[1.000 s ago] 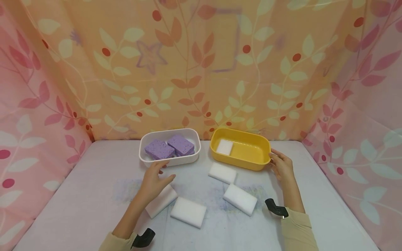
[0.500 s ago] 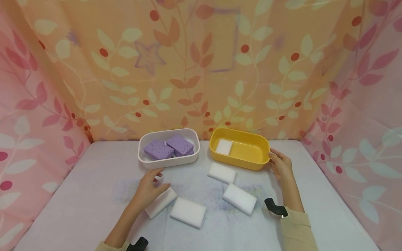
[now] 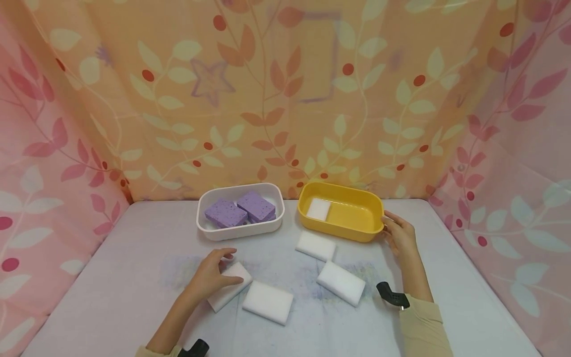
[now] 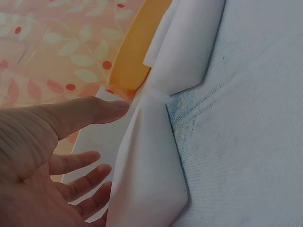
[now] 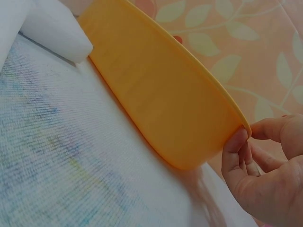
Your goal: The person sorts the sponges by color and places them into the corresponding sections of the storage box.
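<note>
Left hand [image 3: 209, 273] retracted from white tray [image 3: 250, 230], fingertips formerly at tray's front wall, now apart in front of tray, thumb tip now overlapping, in head view, leftmost white sponge [image 3: 225, 295] before tray.

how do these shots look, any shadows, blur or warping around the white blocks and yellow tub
Head view: even lighting, fairly crisp, only soft shadows by the white blocks; left wrist view: dimmer, the blocks smooth and oddly warped, fine detail lost; right wrist view: also dim, with a darker shadow on the white cloth below the right hand and yellow tub.
</note>
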### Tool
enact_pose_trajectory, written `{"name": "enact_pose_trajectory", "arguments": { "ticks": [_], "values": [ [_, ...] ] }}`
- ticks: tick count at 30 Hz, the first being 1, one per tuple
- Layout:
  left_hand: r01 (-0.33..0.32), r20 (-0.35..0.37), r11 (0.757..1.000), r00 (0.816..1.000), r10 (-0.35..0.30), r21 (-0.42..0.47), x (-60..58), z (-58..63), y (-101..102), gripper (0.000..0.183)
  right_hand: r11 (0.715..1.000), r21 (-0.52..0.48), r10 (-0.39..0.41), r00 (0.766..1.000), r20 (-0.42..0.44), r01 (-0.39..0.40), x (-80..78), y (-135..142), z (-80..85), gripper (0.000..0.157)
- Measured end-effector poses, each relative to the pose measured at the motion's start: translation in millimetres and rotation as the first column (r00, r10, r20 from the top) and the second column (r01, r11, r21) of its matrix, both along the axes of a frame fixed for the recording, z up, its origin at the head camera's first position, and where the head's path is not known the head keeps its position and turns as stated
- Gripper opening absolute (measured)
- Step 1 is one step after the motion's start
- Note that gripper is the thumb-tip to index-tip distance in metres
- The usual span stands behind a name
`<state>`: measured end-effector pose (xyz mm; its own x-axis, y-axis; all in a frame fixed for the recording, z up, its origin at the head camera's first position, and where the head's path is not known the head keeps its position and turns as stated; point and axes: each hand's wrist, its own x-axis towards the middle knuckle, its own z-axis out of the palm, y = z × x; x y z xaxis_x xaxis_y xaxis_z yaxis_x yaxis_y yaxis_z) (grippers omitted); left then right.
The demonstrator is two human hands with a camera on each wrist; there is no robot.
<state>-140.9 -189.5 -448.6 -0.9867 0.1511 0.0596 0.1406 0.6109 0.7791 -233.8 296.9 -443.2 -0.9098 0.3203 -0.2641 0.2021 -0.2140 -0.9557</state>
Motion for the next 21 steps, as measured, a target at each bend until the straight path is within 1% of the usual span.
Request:
{"name": "enact_pose_trajectory", "arguments": {
  "ticks": [3,13,21],
  "values": [
    [0.024,0.027,1.0,0.999,-0.024,0.003,-0.4,-2.5,-2.1,0.073,1.0,-0.004,-0.001,1.0,-0.002,0.001,0.4,0.1,-0.4,0.058],
    [0.112,0.069,0.993,0.992,-0.11,-0.023,-2.5,-7.8,-7.8,0.072,1.0,0.004,-0.002,1.0,-0.016,0.002,-0.2,-2.7,0.4,0.058],
    [0.128,0.097,0.991,0.988,-0.124,-0.037,-2.4,-6.4,-10.4,0.076,1.0,0.016,0.0,1.0,0.004,-0.001,-1.5,-4.3,-0.6,0.058]
  ]
}}
